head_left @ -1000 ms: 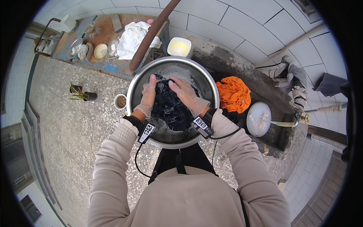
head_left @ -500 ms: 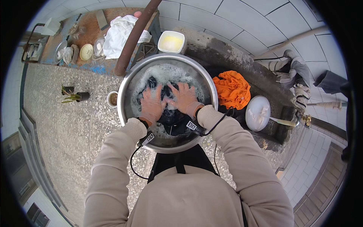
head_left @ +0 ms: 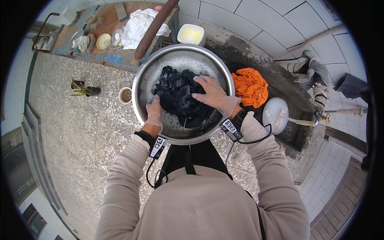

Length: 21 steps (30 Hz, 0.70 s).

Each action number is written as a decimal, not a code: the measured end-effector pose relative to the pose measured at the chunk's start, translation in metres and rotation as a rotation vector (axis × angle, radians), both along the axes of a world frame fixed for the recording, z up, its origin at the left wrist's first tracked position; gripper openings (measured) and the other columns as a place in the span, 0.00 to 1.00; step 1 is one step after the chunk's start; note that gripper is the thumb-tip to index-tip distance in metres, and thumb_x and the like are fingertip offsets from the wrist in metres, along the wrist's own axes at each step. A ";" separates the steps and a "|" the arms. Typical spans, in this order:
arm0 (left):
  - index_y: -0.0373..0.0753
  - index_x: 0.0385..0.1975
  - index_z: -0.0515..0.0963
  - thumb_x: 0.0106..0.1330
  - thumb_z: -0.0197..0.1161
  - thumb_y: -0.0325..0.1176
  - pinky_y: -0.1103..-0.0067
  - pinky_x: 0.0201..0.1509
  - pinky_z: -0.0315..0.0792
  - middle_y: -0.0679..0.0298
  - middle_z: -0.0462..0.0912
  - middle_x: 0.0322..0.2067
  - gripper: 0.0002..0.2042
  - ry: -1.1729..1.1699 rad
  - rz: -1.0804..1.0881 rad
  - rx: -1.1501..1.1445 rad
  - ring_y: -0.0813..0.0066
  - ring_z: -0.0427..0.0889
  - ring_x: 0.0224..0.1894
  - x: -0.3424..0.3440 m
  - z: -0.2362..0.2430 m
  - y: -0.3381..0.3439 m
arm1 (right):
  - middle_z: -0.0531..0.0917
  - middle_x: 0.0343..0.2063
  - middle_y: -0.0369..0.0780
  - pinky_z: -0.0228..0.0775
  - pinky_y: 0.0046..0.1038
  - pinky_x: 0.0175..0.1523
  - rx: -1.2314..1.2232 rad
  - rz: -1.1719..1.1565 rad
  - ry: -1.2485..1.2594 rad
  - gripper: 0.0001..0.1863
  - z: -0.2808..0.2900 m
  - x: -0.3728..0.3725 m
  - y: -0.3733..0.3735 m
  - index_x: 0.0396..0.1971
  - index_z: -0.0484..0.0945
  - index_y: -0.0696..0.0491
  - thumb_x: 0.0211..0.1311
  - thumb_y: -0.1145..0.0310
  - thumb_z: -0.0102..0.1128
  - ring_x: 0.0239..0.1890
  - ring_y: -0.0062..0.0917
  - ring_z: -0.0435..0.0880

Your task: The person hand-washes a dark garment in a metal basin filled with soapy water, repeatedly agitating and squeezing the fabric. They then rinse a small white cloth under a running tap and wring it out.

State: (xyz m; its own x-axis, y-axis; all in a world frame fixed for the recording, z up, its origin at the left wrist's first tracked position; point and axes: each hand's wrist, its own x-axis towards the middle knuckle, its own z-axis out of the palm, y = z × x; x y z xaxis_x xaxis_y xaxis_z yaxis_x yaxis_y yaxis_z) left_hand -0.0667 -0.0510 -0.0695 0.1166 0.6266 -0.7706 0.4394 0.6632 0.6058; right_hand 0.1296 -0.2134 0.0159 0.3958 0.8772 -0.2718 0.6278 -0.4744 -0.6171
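A wet, dark navy cloth [head_left: 180, 96] lies bunched in sudsy water inside a round metal basin [head_left: 184, 47]. My left hand [head_left: 153, 114], in a clear plastic glove, is at the cloth's lower left edge; its visible fingers are stretched out and apart, the rest partly hidden. My right hand [head_left: 216, 95], gloved the same way, rests on the cloth's right side with its fingers spread. The garment's kind cannot be made out.
An orange cloth [head_left: 250, 87] lies right of the basin in a dark trough, beside a white oval lid-like thing [head_left: 276, 115]. A square white tub with yellow contents [head_left: 191, 34] stands behind. A brown pipe [head_left: 154, 30] slants near the rim. A small cup [head_left: 125, 95] sits left.
Both hands were pressing flat down into the suds at the middle. They have moved apart to the cloth's sides, and much more of the dark cloth now shows above the foam.
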 end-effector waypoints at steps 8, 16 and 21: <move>0.45 0.58 0.65 0.61 0.35 0.66 0.67 0.64 0.51 0.66 0.65 0.59 0.35 -0.664 0.386 -0.580 0.68 0.61 0.61 0.014 0.013 -0.019 | 0.51 0.62 0.54 0.56 0.55 0.57 -0.225 0.210 -0.289 0.44 -0.015 -0.055 0.038 0.62 0.56 0.38 0.43 0.47 0.67 0.64 0.58 0.44; 0.50 0.61 0.58 0.55 0.43 0.71 0.69 0.60 0.56 0.59 0.67 0.55 0.39 -0.450 0.081 -0.189 0.64 0.62 0.58 0.016 0.029 -0.011 | 0.81 0.34 0.50 0.71 0.29 0.46 0.068 -0.334 -0.025 0.25 -0.024 -0.051 0.031 0.43 0.76 0.55 0.49 0.55 0.63 0.39 0.39 0.80; 0.41 0.65 0.48 0.56 0.50 0.67 0.70 0.63 0.58 0.57 0.55 0.63 0.44 -0.597 -0.165 -0.227 0.60 0.59 0.62 0.007 0.039 -0.001 | 0.80 0.39 0.44 0.69 0.33 0.49 0.313 -0.675 1.020 0.32 -0.007 -0.057 0.019 0.47 0.70 0.64 0.43 0.62 0.72 0.42 0.31 0.78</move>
